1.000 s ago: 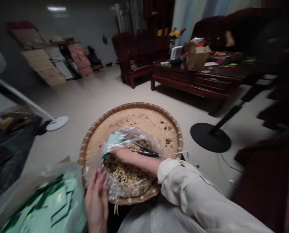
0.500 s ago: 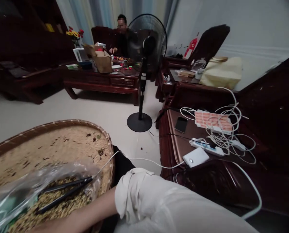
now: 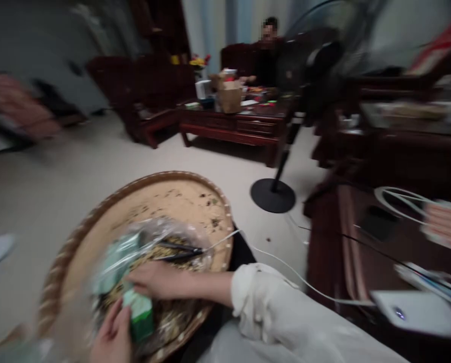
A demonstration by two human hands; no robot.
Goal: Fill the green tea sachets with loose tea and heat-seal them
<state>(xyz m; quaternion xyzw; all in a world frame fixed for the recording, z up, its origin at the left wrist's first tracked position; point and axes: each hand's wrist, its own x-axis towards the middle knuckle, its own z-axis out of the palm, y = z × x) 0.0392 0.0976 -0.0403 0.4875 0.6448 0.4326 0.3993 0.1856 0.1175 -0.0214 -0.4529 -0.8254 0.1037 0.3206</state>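
Note:
In the head view, a small green box (image 3: pixel 140 316) is tilted above a clear plastic bag. My left hand (image 3: pixel 114 333) grips its left side between thumb and fingers. From the right, my right hand (image 3: pixel 158 280) reaches in, fingers curled on the upper end of the box; blur softens the fingertips. Under them, the clear bag (image 3: pixel 165 224) holds loose tan, grain-like pieces (image 3: pixel 144 259) and more pale green packs (image 3: pixel 115 257). A black hair straightener (image 3: pixel 182 252) with a white cord lies on the pieces. All this rests in a round bamboo tray (image 3: pixel 97 214).
A black standing fan (image 3: pixel 274 195) stands beyond the tray. Behind it, a person (image 3: pixel 267 60) sits at a low wooden table (image 3: pixel 225 121) with a cardboard box (image 3: pixel 231 96). At right, a wooden seat holds a phone (image 3: pixel 379 222), a white device (image 3: pixel 416 312) and cables.
The view has swung left, so the fan and seat shift rightward. Both hands now show at the green box; before, only my right forearm was visible over the tray.

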